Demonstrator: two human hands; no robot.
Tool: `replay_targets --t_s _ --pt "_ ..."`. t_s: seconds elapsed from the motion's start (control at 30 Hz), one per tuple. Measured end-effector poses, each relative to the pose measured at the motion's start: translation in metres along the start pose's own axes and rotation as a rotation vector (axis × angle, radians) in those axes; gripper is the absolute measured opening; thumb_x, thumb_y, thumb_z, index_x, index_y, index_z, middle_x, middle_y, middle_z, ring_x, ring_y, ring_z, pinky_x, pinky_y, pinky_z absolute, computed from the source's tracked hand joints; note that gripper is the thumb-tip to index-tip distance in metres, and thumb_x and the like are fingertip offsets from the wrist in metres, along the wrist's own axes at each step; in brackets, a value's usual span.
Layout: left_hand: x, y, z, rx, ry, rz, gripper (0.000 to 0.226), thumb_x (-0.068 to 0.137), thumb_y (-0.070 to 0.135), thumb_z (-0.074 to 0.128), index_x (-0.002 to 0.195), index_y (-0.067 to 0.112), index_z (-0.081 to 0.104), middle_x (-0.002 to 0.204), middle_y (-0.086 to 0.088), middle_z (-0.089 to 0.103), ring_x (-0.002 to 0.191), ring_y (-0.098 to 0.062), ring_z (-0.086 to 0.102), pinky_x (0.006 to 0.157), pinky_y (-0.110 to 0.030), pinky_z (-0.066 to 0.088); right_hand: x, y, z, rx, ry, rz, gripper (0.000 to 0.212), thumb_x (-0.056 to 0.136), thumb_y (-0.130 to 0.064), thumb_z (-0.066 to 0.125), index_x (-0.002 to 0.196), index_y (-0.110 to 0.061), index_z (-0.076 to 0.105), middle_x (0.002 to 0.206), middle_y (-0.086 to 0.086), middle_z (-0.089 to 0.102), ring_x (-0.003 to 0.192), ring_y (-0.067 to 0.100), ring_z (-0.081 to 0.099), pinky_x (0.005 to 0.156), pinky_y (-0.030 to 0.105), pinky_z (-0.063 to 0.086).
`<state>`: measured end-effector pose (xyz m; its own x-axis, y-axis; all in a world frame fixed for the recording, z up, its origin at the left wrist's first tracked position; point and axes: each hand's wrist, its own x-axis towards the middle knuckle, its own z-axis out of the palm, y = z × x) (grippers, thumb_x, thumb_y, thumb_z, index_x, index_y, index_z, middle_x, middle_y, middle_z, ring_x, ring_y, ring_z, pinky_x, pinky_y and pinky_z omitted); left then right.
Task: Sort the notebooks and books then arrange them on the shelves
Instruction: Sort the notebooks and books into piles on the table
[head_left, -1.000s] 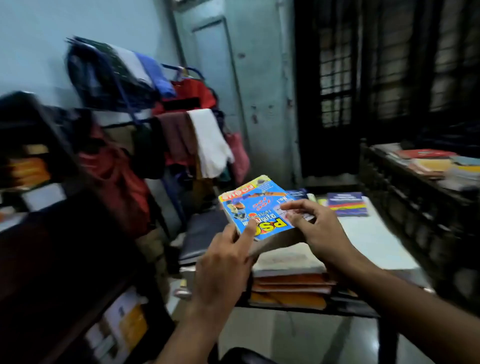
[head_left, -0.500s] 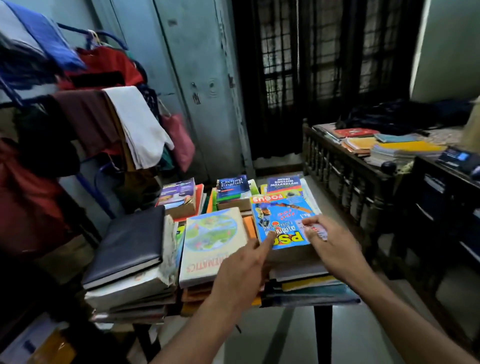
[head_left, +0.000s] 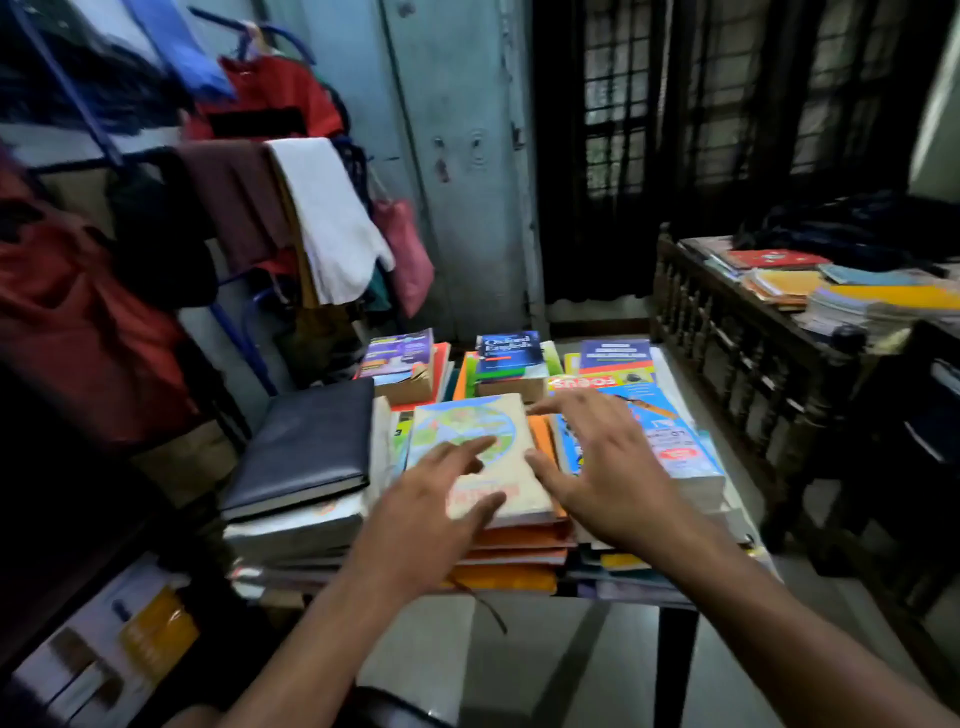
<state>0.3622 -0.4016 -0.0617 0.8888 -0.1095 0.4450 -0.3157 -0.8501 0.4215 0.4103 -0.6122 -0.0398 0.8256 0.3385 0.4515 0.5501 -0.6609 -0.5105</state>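
Observation:
Several stacks of books cover a small table (head_left: 675, 605). A cream mathematics book (head_left: 470, 431) with a globe on its cover tops the middle stack. My left hand (head_left: 431, 512) is spread over its near left part, fingers straight. My right hand (head_left: 608, 470) is spread beside it, thumb at the book's right edge, fingers reaching over the blue PSC book (head_left: 670, 431) that lies on the right stack. A black diary (head_left: 306, 441) tops the left stack. An Oxford dictionary (head_left: 511, 353) and a purple book (head_left: 397, 353) lie farther back.
A clothes rack (head_left: 218, 208) hung with garments stands at the left. A dark shelf (head_left: 78, 597) with papers fills the lower left. At the right a wooden railing (head_left: 727, 332) borders a surface piled with more books (head_left: 810, 286). A door (head_left: 457, 156) is behind.
The PSC book went from both hands down onto the right stack. Both hands let go of it and moved left over the mathematics book.

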Motion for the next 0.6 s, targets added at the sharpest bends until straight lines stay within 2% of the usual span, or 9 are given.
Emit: replay_targets --t_s 0.07,0.13,0.23,0.3,0.37,0.47,0.6 --pt "-0.033 -0.023 -0.040 -0.014 0.202 -0.041 0.046 0.089 0.051 0.061 0.132 0.035 0.059 0.112 0.016 0.064 0.106 -0.003 0.063 0.094 -0.032 0.051 0.011 -0.050 0.023 0.080 -0.104 -0.161 0.049 0.083 -0.057 0.046 0.122 -0.029 0.057 0.122 -0.004 0.057 0.118 0.021 0.051 0.103 0.042 0.040" --pt "-0.075 -0.050 -0.081 -0.001 0.445 -0.132 0.036 0.089 0.036 0.069 0.123 0.026 0.067 0.108 0.011 0.066 0.101 -0.005 0.066 0.091 -0.029 0.052 0.015 -0.101 0.049 0.155 -0.225 -0.309 0.045 0.086 -0.053 0.051 0.124 -0.029 0.055 0.123 -0.006 0.055 0.119 0.019 0.049 0.104 0.038 0.039" --pt "-0.192 -0.120 -0.165 0.110 0.897 -0.500 0.029 0.089 0.017 0.075 0.118 0.021 0.069 0.109 0.004 0.067 0.100 -0.008 0.067 0.090 -0.036 0.057 0.014 -0.216 0.121 0.298 -0.441 -0.593 0.042 0.088 -0.051 0.056 0.123 -0.029 0.056 0.119 -0.007 0.056 0.114 0.016 0.052 0.100 0.036 0.041" --pt "-0.279 -0.157 -0.216 0.189 1.144 -0.742 0.035 0.089 0.017 0.074 0.123 0.021 0.065 0.119 -0.001 0.064 0.105 -0.012 0.066 0.093 -0.045 0.057 0.005 -0.288 0.171 0.402 -0.538 -0.731 0.043 0.087 -0.051 0.057 0.122 -0.027 0.057 0.118 -0.007 0.058 0.113 0.015 0.055 0.100 0.035 0.043" --pt "-0.373 -0.173 -0.261 0.278 1.335 -0.986 0.047 0.089 0.022 0.073 0.134 0.018 0.058 0.132 -0.004 0.057 0.116 -0.018 0.061 0.100 -0.048 0.052 -0.018 -0.369 0.222 0.500 -0.681 -0.843 0.039 0.090 -0.040 0.068 0.123 -0.023 0.058 0.120 -0.003 0.060 0.118 0.014 0.056 0.101 0.027 0.041" --pt "-0.482 -0.170 -0.308 0.433 1.417 -1.287 0.067 0.091 0.027 0.071 0.150 0.015 0.041 0.149 -0.008 0.043 0.136 -0.024 0.047 0.114 -0.040 0.038 -0.074 -0.476 0.276 0.580 -0.870 -0.955 0.043 0.092 -0.035 0.069 0.131 -0.024 0.054 0.128 -0.002 0.056 0.125 0.011 0.052 0.100 0.022 0.038" --pt "-0.565 -0.175 -0.343 0.434 1.504 -1.489 0.085 0.094 0.036 0.068 0.160 0.017 0.017 0.165 -0.008 0.021 0.150 -0.026 0.026 0.120 -0.039 0.026 -0.148 -0.581 0.325 0.622 -1.043 -1.051 0.052 0.093 -0.037 0.066 0.139 -0.027 0.045 0.133 -0.002 0.050 0.125 0.014 0.051 0.102 0.030 0.044"
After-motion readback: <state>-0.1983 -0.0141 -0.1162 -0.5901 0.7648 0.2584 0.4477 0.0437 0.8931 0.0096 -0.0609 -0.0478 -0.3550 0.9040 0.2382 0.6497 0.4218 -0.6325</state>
